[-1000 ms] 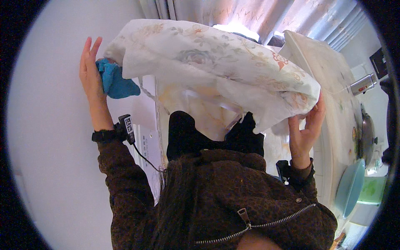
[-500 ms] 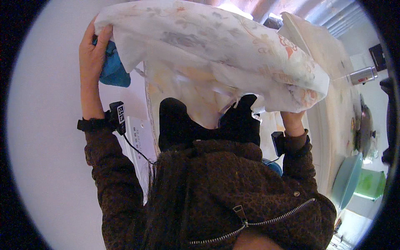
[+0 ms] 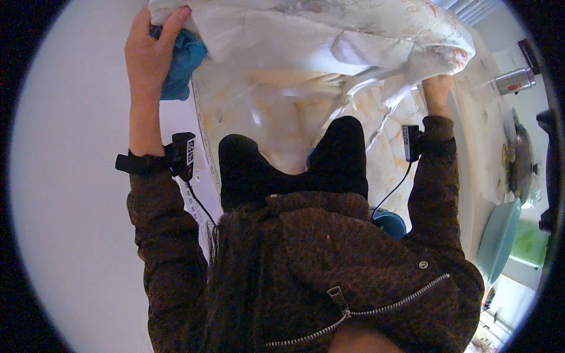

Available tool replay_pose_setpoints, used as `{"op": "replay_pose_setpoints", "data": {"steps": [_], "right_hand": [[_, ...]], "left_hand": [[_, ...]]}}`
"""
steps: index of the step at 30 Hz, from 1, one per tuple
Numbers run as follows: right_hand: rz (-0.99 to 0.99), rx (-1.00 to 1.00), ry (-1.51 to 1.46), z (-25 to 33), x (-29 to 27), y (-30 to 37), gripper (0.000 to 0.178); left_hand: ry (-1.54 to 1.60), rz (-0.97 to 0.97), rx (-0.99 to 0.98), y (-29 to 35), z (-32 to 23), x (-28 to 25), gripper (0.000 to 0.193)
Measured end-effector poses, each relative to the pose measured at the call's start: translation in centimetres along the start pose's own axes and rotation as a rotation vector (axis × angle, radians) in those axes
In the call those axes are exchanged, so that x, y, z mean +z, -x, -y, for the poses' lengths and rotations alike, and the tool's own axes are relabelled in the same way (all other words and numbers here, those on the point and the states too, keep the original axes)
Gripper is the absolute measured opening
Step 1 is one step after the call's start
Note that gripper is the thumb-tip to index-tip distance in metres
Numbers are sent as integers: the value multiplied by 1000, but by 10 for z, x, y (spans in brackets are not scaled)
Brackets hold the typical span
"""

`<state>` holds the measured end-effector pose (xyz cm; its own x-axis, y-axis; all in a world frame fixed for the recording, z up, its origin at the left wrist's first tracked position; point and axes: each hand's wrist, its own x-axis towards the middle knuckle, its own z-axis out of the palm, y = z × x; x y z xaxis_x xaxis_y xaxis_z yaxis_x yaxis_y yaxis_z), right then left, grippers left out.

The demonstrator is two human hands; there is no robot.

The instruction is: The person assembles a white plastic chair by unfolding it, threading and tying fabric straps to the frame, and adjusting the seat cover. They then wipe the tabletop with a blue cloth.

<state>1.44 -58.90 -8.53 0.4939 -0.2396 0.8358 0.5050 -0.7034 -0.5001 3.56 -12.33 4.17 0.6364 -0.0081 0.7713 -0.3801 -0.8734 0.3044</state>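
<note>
head | marbled floor [image 3: 388, 170] | white wall [image 3: 70, 176] | floral cloth [image 3: 329, 29] raised

The single head-worn fisheye looked steeply down, close over the person's brown jacket [image 3: 329, 265] and raised forearms.

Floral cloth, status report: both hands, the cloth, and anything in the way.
Left hand grips floral cloth with a blue cloth. Right hand mostly hidden under the cloth's edge. Cloth raised over marbled surface, blocking the view ahead.
</note>
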Motion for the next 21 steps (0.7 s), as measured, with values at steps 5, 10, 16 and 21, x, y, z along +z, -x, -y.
{"op": "replay_pose_setpoints", "data": {"steps": [5, 10, 16, 21], "right_hand": [[-49, -78, 63, -22, -3, 3, 44], [-53, 91, -119, -30, 5, 13, 30], [-61, 242, -101, -57, 22, 50, 29], [40, 396, -62, -66, 28, 76, 35]], "left_hand": [[197, 51, 38, 20, -23, 1, 47], [299, -109, -75, 36, -22, 2, 48], [644, 32, -599, 64, 15, 49, 48], [594, 192, -493, 71, 9, 98, 42]]}}
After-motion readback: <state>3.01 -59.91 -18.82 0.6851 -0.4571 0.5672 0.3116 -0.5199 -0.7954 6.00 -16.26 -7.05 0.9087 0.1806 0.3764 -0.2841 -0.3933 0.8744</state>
